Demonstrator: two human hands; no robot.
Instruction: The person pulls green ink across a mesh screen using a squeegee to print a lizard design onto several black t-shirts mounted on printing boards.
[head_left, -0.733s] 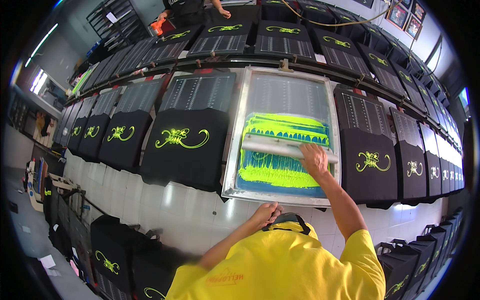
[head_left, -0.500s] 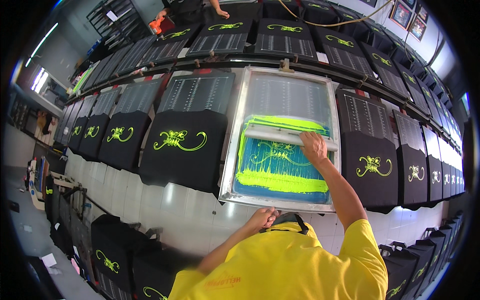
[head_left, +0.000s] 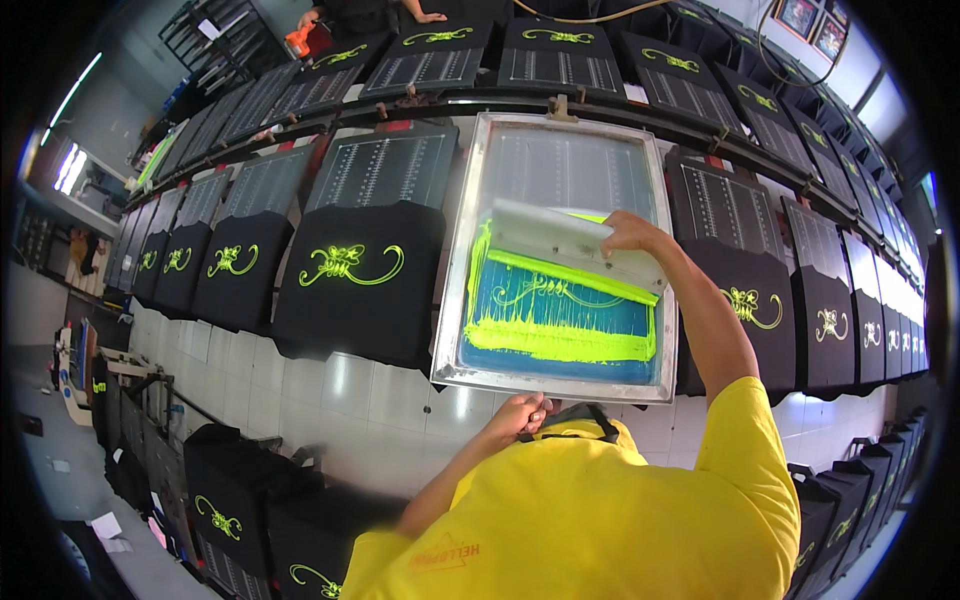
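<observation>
My right hand (head_left: 634,236) grips the right end of a pale, wide squeegee (head_left: 550,236), fingers over its upper edge. The squeegee leans across a screen-printing frame (head_left: 455,290) with a metal rim, and a line of neon yellow-green ink (head_left: 570,277) runs along its lower edge. Between it and the near rim, blue mesh (head_left: 510,303) shows part of a scroll-and-flower design and a thick ink band (head_left: 560,342). Curled closed, my left hand (head_left: 524,414) is just below the near rim; whether it holds anything is hidden.
A black shirt (head_left: 360,275) with the yellow-green print lies on a board to the left, another (head_left: 745,310) to the right. Rows of similar boards stretch both ways. Across the rail, a person's hand (head_left: 430,17) rests beside an orange tool (head_left: 300,40).
The squeegee has tilted, so its broad face now shows, and ink lies along its near edge instead of mostly beyond it. My right wrist has bent; my left hand stays low by the frame.
</observation>
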